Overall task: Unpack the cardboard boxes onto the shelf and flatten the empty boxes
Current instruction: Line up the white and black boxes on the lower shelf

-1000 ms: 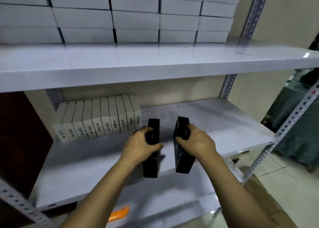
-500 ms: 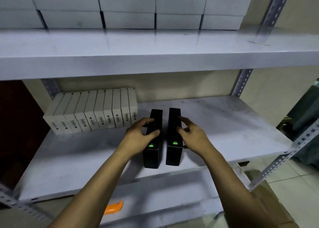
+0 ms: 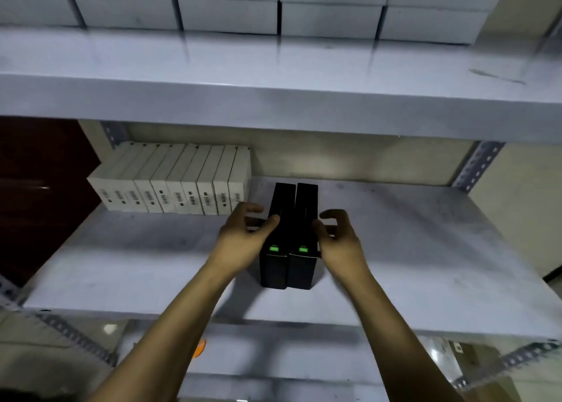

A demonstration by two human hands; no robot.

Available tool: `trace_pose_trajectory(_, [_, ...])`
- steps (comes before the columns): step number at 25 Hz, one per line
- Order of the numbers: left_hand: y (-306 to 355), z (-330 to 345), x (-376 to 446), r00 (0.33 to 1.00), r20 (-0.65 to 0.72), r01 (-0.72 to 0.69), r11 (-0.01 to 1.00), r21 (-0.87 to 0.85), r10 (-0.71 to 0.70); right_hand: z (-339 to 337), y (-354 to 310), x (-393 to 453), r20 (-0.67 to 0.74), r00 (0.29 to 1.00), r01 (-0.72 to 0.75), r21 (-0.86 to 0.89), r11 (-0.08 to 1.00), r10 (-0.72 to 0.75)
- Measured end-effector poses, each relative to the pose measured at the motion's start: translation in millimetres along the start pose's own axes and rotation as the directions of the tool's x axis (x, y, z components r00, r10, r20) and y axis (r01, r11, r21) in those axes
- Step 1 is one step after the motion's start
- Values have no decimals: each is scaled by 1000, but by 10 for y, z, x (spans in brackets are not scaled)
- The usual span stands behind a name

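Two black boxes stand upright and pressed side by side on the middle shelf [image 3: 425, 249], each with a small green label on top. The left black box [image 3: 275, 267] has my left hand [image 3: 243, 243] beside it, thumb tip touching its top edge and fingers spread loosely. My right hand [image 3: 340, 246] flanks the right black box [image 3: 302, 267], thumb against its side, fingers loosely curled around nothing. A row of several white boxes [image 3: 182, 185] stands at the shelf's back left, just left of the black pair.
The upper shelf [image 3: 273, 97] overhangs close above and carries stacked white boxes [image 3: 228, 12]. A perforated metal upright [image 3: 477, 167] stands at the back right. An orange object [image 3: 199, 348] shows on the lower shelf. Brown cardboard [image 3: 492, 383] lies at the bottom right.
The two black boxes, held apart a second ago, were brought together and set further back on the shelf. Both hands have loosened their grip and now sit beside the boxes.
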State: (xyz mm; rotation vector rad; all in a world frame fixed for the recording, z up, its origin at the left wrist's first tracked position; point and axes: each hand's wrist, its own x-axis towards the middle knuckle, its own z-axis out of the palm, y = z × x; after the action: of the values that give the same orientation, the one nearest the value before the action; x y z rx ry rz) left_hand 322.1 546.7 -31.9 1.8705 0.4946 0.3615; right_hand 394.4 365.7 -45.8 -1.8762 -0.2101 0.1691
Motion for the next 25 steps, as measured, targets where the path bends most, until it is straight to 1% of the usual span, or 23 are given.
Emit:
trace_pose_trajectory(2, [-16, 10, -97, 999, 48, 18, 995, -96, -14, -10, 30, 51, 0, 1000, 15, 21, 1000, -15])
trace_pose_trajectory(3, [-27, 7, -152, 994, 108, 10, 995, -97, 1, -14, 35, 78, 7, 1000, 19, 25, 999, -20])
trace_pose_trajectory(5, [-56, -9, -232, 976, 216, -36, 999, -22, 40, -16, 22, 110, 30, 1000, 7, 35, 999, -9])
trace_pose_trajectory(6, [-64, -8, -240, 970, 235, -63, 998, 10, 59, -15, 24, 132, 52, 999, -4, 47, 999, 1])
trace_pose_trajectory(8, [-66, -2, -209, 969, 230, -97, 995, 31, 87, -13, 29, 182, 98, 995, -25, 81, 996, 17])
trace_pose_trajectory(10, [-51, 18, -140, 974, 206, -103, 994, 48, 91, 9, 27, 229, 115, 993, -9, 78, 997, 0])
trace_pose_trajectory(13, [-41, 79, 17, 979, 179, -125, 978, 167, 95, 83, 80, 370, 73, 997, 33, 46, 998, -37])
trace_pose_trajectory(14, [-8, 97, 70, 979, 173, -141, 968, 208, 105, 109, 75, 399, 55, 998, 37, 57, 998, -41])
trace_pose_trajectory(16, [73, 116, 173, 976, 180, -163, 957, 238, 122, 156, 63, 457, 30, 999, 27, 87, 996, -30])
trace_pose_trajectory(18, [124, 116, 282, 975, 187, -162, 959, 232, 119, 187, 48, 511, 35, 999, 12, 100, 995, -16])
trace_pose_trajectory(21, [130, 133, 405, 982, 163, -127, 976, 178, 98, 237, 25, 563, 81, 997, 3, 129, 992, -14])
trace_pose_trajectory(25, [134, 216, 508, 983, 150, -125, 983, 136, 104, 284, -7, 691, 88, 996, -19, 180, 983, 4])
